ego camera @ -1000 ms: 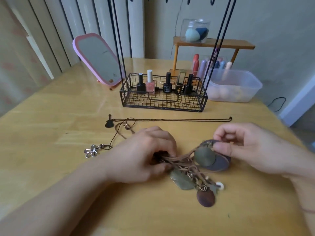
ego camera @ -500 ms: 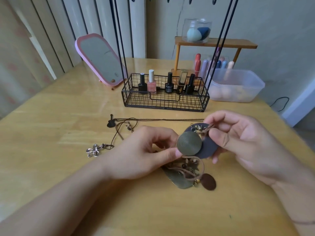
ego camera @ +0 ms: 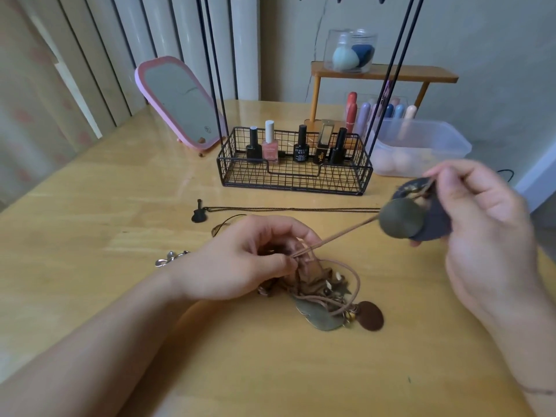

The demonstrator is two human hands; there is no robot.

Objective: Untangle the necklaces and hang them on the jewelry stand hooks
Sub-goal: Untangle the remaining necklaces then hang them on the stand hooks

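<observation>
- At the far left of the worktop (ego camera: 90, 224), a silver flower pendant (ego camera: 167, 260) lies partly hidden behind the left wrist.
- A pink-framed mirror (ego camera: 180, 106) leans at the back left.
- A black guitar pendant (ego camera: 199, 212) lies flat, its thin dark chain (ego camera: 288, 209) running rightward in front of the jewelry stand basket (ego camera: 294, 173), which holds nail polish bottles (ego camera: 270, 145).
- The left hand (ego camera: 240, 260) rests low on the worktop, fingers curled, thumb and forefinger pinching the tangled bundle of cords (ego camera: 313, 278) where a tan cord (ego camera: 340, 233) leaves it.
- Below the bundle lie a brass leaf charm (ego camera: 319, 317) and a brown round disc (ego camera: 371, 316).
- The right hand (ego camera: 481, 218) is raised above the worktop, fingers closed on a green disc pendant (ego camera: 401, 218) and a dark disc (ego camera: 436, 224) behind it.
- The tan cord is pulled taut between the two hands.
- A clear plastic tub (ego camera: 421, 149) stands at the back right.
- Half a second ago the discs were close to the left hand; the right hand has since carried them up and to the right, drawing the cord out straight.
</observation>
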